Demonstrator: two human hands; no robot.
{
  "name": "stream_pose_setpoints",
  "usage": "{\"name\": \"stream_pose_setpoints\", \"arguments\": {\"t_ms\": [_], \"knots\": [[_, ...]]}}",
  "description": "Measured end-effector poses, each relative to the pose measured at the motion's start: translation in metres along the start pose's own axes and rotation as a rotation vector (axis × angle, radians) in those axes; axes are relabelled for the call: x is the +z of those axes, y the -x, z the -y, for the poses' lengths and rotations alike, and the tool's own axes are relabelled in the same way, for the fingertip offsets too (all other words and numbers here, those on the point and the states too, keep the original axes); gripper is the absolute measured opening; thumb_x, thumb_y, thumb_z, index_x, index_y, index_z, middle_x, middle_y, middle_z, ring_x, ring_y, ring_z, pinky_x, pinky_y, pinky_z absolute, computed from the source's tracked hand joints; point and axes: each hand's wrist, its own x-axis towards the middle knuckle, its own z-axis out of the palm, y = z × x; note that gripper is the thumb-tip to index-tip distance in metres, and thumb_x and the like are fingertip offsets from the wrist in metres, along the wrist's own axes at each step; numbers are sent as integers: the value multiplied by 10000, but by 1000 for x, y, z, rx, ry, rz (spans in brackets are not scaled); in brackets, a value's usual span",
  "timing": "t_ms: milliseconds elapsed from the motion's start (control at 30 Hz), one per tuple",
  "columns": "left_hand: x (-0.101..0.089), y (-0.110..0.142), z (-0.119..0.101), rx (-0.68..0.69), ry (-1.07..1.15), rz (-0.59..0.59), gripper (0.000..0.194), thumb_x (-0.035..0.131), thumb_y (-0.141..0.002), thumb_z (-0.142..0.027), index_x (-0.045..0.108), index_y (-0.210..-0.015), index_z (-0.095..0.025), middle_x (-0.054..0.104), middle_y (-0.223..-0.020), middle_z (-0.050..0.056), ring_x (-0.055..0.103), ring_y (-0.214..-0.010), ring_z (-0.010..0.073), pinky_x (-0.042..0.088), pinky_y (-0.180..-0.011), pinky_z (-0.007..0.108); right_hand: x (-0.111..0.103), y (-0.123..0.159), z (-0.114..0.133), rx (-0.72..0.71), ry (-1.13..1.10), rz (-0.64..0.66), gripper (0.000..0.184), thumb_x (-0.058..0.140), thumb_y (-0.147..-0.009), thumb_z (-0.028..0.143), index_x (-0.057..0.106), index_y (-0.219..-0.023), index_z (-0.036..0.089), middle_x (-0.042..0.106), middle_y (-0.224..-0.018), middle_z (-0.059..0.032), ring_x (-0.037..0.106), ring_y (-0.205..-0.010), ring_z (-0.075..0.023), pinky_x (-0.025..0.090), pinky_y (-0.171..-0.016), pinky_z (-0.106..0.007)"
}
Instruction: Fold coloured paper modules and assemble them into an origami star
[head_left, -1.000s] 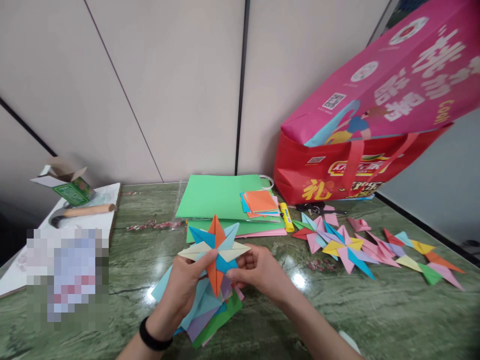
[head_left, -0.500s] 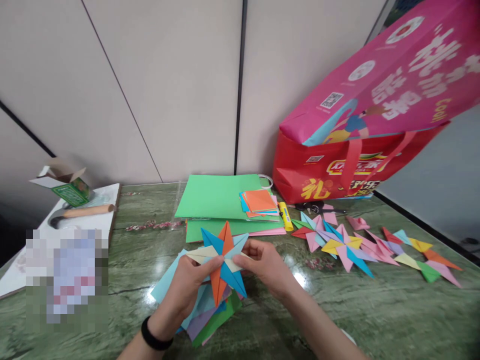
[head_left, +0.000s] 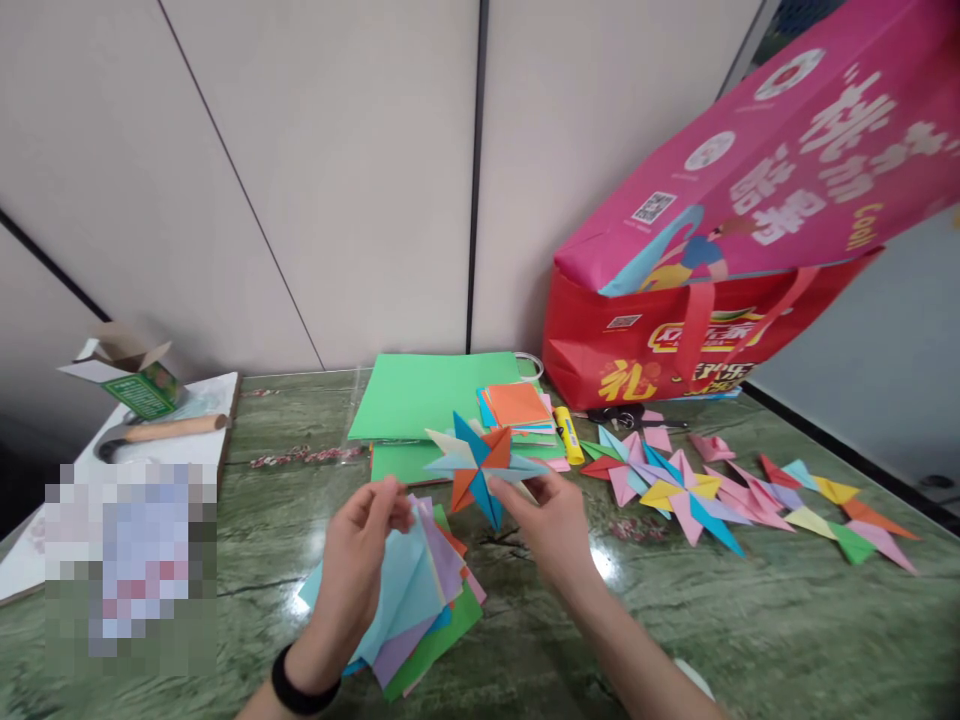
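Observation:
My right hand (head_left: 551, 520) pinches a folded paper star (head_left: 480, 465) of blue, orange and cream points, lifted above the green marble table (head_left: 750, 620). My left hand (head_left: 358, 560), with a black band at the wrist, hovers with fingers loosely curled and apart, holding nothing, just above a fanned pile of coloured paper squares (head_left: 416, 600). The star is clear of the left hand, up and to its right.
Green sheets (head_left: 427, 395) with small orange squares (head_left: 517, 405) lie behind. Finished paper stars (head_left: 675, 485) spread to the right, near a yellow glue stick (head_left: 568, 435) and scissors (head_left: 622, 413). A red and pink bag (head_left: 712, 300) stands at back right. A small green box (head_left: 131, 375) sits far left.
The left hand let go of the star. The right hand carried the star up and to the right, away from the paper pile.

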Motion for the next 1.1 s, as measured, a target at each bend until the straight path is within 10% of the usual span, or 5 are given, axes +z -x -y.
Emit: {"name": "stream_pose_setpoints", "arguments": {"t_ms": [167, 333, 933, 1100], "knots": [[9, 16, -10, -236, 274, 493, 711, 642, -497, -697, 694, -944, -147, 683, -1038, 165, 602, -993, 331, 472, -834, 407, 0, 10, 8, -538, 290, -42, 56, 598, -770, 165, 635, -789, 201, 650, -757, -47, 609, -706, -180, 506, -642, -295], [7, 22, -13, -203, 284, 524, 681, 641, -506, -693, 706, -949, -181, 708, -990, 129, 585, -1028, 350, 491, -820, 389, 0, 13, 7, -940, 415, 81, 259, 509, -781, 15, 651, -870, 212, 655, -820, -71, 613, -810, -186, 522, -686, -322], [-2, 7, -9, -241, 296, 358, 216, 688, -723, -150, 696, -934, -195, 739, -921, 38, 673, -853, 209, 510, -815, 306, -1, 12, 12, -905, 693, 516, 373, 396, -807, -7, 549, -1105, 157, 519, -1120, -140, 386, -1207, -252, 441, -941, -439], [1, 7, -9, -260, 310, 330, 217, 684, -718, -145, 696, -929, -191, 743, -888, 35, 680, -818, 202, 524, -787, 306, 2, 13, 8, -805, 513, 326, 247, 487, -804, 64, 591, -975, 209, 519, -1131, -105, 448, -1155, -253, 439, -921, -454]]}}
